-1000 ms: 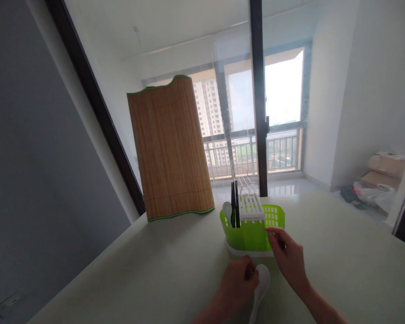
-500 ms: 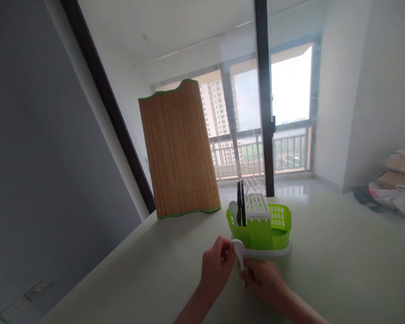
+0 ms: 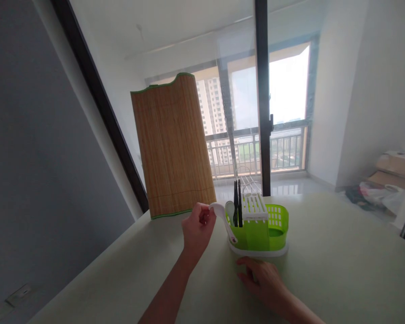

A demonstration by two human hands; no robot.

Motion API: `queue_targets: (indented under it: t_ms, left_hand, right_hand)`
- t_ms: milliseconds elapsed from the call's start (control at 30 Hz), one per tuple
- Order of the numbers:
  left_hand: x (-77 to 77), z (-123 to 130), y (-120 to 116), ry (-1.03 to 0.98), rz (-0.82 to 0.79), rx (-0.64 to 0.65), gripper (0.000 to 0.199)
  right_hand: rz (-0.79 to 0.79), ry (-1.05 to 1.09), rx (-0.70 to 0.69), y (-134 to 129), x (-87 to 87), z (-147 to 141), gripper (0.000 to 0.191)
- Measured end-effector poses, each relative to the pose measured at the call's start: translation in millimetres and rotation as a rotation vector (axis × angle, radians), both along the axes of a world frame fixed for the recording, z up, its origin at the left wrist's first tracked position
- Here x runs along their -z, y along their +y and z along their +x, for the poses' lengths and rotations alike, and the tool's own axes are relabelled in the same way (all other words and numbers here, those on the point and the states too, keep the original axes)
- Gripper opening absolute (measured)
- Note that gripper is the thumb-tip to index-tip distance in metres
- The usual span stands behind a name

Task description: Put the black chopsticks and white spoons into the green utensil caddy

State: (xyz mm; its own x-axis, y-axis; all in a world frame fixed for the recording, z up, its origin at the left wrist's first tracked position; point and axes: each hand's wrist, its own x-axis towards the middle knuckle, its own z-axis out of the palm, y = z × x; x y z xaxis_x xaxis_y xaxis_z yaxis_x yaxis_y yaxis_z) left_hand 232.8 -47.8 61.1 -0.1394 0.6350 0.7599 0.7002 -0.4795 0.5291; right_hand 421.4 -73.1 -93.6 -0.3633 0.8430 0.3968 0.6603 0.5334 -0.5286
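Note:
My left hand (image 3: 198, 228) pinches a white spoon (image 3: 225, 220) by its bowl end, with the handle slanting down to the right in front of a green basket (image 3: 258, 236). Fingers apart, my right hand (image 3: 261, 278) is low over the table just in front of the basket and holds nothing. Black chopsticks (image 3: 238, 204) and a pale spoon (image 3: 230, 211) stand in the basket's left compartment. A white slotted rack (image 3: 254, 207) tops its middle.
Behind the left hand, a bamboo mat (image 3: 172, 148) with green edging stands upright on the pale table (image 3: 128, 270). Beyond the table are a glass door with a dark frame (image 3: 263, 99) and, at the right, cardboard boxes (image 3: 391, 171) with plastic bags.
My left hand has lifted the spoon up and to the left. The right hand has let go of the handle and is now apart from it. The view has shifted slightly.

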Motion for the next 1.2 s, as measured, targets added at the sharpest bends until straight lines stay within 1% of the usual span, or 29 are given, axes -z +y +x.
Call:
queue_targets:
  t_ms: [67,200,267,400,467,533,633,733,800,867,933,1000,1067,1133,1200]
  left_hand:
    - [-7.0,3,13,0.019,0.009,-0.002,0.021]
    - [-16.0,8,40,0.068,0.007,0.019,0.02]
    - [-22.2,9,50,0.063,0.035,0.016,0.02]
    - [-34.2,8,61,0.02,0.091,0.015,0.023]
    - [-33.5,10,64,0.069,0.06,0.005,0.023]
    - [-25.9,14,66,0.174,-0.041,-0.021,0.022]
    - [-6.1,23,71,0.302,-0.206,-0.05,0.022]
    - [12.0,30,76,0.349,-0.277,-0.068,0.022]
    - [17.8,32,77,0.377,-0.307,-0.093,0.021]
    - [18.8,32,74,0.395,-0.322,-0.12,0.02]
    - [19.0,30,66,0.393,-0.317,-0.154,0.019]
    - [24.6,26,53,0.359,-0.285,-0.186,0.022]
    - [39.7,22,37,0.306,-0.243,-0.196,0.024]
    - [63.9,18,22,0.267,-0.22,-0.169,0.025]
    - [91.5,14,9,0.248,-0.24,-0.128,0.023]
  right_hand:
    - [0.007,-0.004,-0.001,0,-0.1,1,0.027]
    - [0.034,-0.014,0.01,0,-1.5,2,0.025]
    - [0.047,-0.015,0.016,0,-3.1,2,0.024]
    - [0.05,-0.02,0.012,-2,-7.9,3,0.023]
    - [0.043,-0.031,0.015,-3,-9.7,3,0.023]
    - [0.039,-0.041,0.016,-3,-10.3,2,0.023]
    - [0.048,-0.043,0.009,-4,-9.7,1,0.023]
    - [0.06,-0.04,-0.003,-3,-9.5,1,0.024]
    - [0.07,-0.038,-0.003,-3,-9.8,0,0.025]
    - [0.076,-0.04,0.004,-3,-9.8,1,0.024]
    - [0.077,-0.044,0.016,-3,-9.2,1,0.023]
    - [0.079,-0.047,0.023,-3,-8.0,1,0.024]
    - [0.09,-0.038,0.032,-3,-6.4,0,0.026]
    - [0.103,-0.023,0.026,-3,-4.3,-1,0.028]
    - [0.114,-0.004,0.006,-2,-2.0,-1,0.029]
